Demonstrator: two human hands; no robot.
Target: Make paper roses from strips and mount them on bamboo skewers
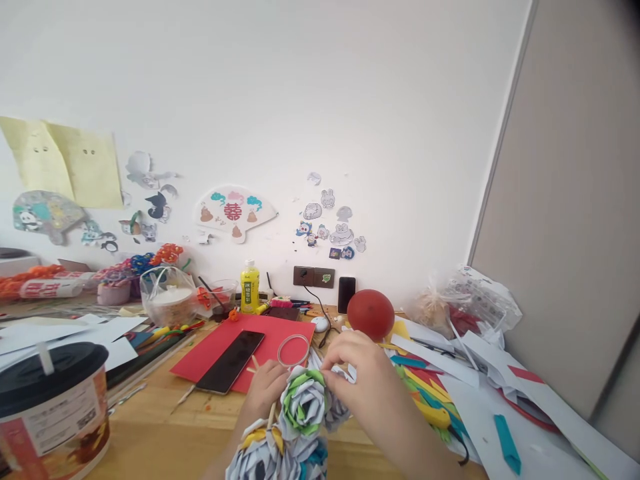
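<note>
A bunch of folded paper flowers is in front of me at the lower middle. The top paper flower (304, 402) is white and green, with a yellow-and-white flower (256, 453) and a blue-and-white flower (315, 457) below it. My left hand (269, 385) is closed at the left side of the top flower, its fingertips partly hidden behind the petals. Pale thin sticks show by that hand. On the flower's right edge, my right hand (357, 370) pinches a paper petal between thumb and forefinger. Another whitish flower (337, 410) is partly covered by this hand.
Behind my hands, a dark phone (231, 362) and a roll of clear tape (293, 351) lie on red paper (193, 363). A lidded cup (53, 413) stands at left, a yellow bottle (249, 288) at back. A red balloon (371, 315) and paper scraps (470, 407) are at right.
</note>
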